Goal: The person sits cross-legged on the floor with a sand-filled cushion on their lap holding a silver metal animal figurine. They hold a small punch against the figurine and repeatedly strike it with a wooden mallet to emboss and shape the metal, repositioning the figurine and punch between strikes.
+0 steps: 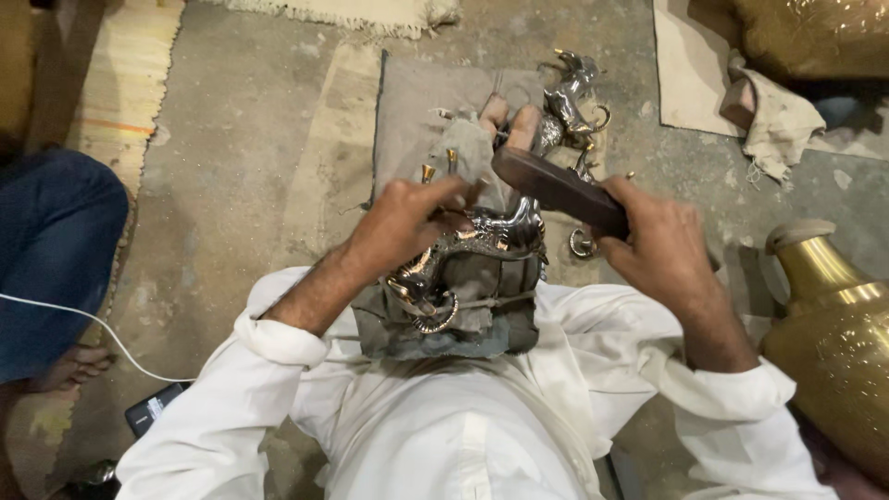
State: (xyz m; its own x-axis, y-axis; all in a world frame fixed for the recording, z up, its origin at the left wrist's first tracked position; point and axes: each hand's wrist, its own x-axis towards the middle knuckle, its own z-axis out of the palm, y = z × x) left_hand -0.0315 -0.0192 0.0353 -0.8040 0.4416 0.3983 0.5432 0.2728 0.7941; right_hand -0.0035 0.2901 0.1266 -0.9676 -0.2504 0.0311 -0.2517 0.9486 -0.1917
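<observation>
While the left hand (407,215) presses down on a shiny metal animal figure (472,250) lying on a grey padded block (463,319) in the lap, the right hand (653,243) is closed round a dark wooden mallet (556,190) whose head hangs just above the figure. This looks like hammer work on the piece; the next blow seems to need a steady hold. A brass vase (833,324) stands to the right of the right hand.
</observation>
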